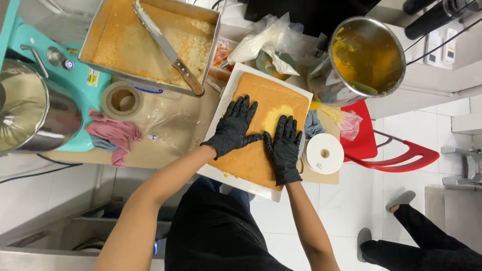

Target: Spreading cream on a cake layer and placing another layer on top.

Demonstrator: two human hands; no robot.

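A flat rectangular sponge cake sheet [261, 95] lies on white paper [224, 98] near the counter's front edge, with a patch of yellow cream [275, 115] on it. Both my hands wear black gloves. My left hand [234, 128] presses flat on the cake's left side, fingers spread. Beside it, my right hand [284, 148] presses flat on the cake, fingers just below the cream. Neither hand holds anything.
A metal baking tray [150, 37] with crumbs and a long knife [168, 47] sits at the back. Also on the counter: tape roll [122, 100], pink cloth [114, 134], teal stand mixer with steel bowl [35, 108], steel pot with yellow batter [366, 57], white paper roll [325, 153]. Red chair [381, 145] and another person's legs [422, 236] at right.
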